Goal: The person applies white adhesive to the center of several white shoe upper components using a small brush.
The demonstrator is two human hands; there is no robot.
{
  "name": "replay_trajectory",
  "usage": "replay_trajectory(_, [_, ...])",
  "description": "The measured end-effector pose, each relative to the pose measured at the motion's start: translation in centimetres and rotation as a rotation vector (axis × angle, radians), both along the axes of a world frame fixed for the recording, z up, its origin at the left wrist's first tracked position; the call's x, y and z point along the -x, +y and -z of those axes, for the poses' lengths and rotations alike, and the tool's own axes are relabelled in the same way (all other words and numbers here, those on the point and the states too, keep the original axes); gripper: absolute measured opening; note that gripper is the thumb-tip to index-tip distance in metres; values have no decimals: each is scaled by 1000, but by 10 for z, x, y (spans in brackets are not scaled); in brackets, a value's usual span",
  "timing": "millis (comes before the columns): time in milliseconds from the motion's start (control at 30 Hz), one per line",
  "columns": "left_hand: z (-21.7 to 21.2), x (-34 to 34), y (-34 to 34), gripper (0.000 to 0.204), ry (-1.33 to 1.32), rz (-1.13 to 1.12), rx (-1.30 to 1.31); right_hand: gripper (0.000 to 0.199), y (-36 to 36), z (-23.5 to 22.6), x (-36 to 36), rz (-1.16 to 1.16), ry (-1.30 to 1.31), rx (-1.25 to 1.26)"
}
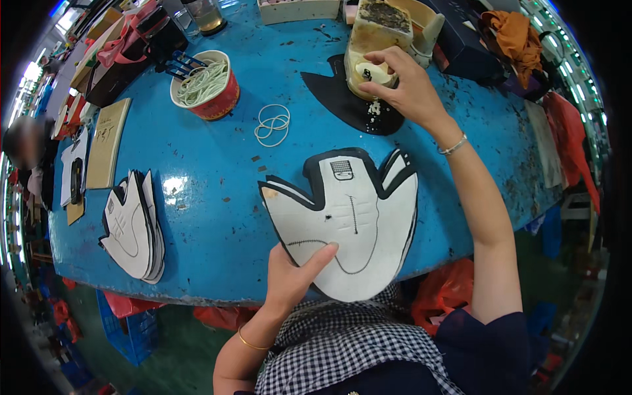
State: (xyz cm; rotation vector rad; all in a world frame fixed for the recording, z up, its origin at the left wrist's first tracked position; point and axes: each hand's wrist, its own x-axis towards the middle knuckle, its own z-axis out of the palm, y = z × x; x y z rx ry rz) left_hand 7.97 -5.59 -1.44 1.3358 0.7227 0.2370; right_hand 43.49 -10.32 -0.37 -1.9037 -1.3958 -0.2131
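My left hand (296,273) grips the lower left edge of a stack of white shoe uppers (352,243), thumb on top and fingers hidden beneath. The uppers are flat, with black padded edges, dark stitching and a small patterned patch. My right hand (411,85) is farther away, thumb and fingers curled around a pale cream lump (376,68) with a dark mark. That lump is at the front of a stained yellowish container (378,33); whether it is separate from the container is hard to tell. Beneath lies a black flat piece (326,92) with pale crumbs (374,115) on it.
A red-and-white tub (220,99) of pale elastic bands stands at the back left, with loose bands (272,125) beside it. Another stack of uppers (131,230) lies left, near a notebook (108,143). Dark boxes (464,46) and orange cloth (513,43) occupy the far right.
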Motion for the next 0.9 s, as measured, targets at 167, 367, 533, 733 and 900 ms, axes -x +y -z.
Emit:
replay_trajectory(167, [0, -4, 7, 41, 5, -4, 74, 37, 8, 6, -1, 114, 68, 45])
replay_trajectory(367, [-3, -5, 33, 56, 121, 99, 40, 21, 2, 11, -41, 66, 333, -68])
replay_trajectory(533, [-24, 3, 48, 58, 418, 232, -348, 22, -11, 18, -50, 149, 154, 57])
replay_trajectory(733, [-17, 36, 40, 46, 141, 32, -1040, 19, -7, -16, -18, 216, 324, 7])
replay_trajectory(900, [-20, 28, 3, 55, -249, 602, -1104, 18, -12, -15, 4, 162, 118, 63])
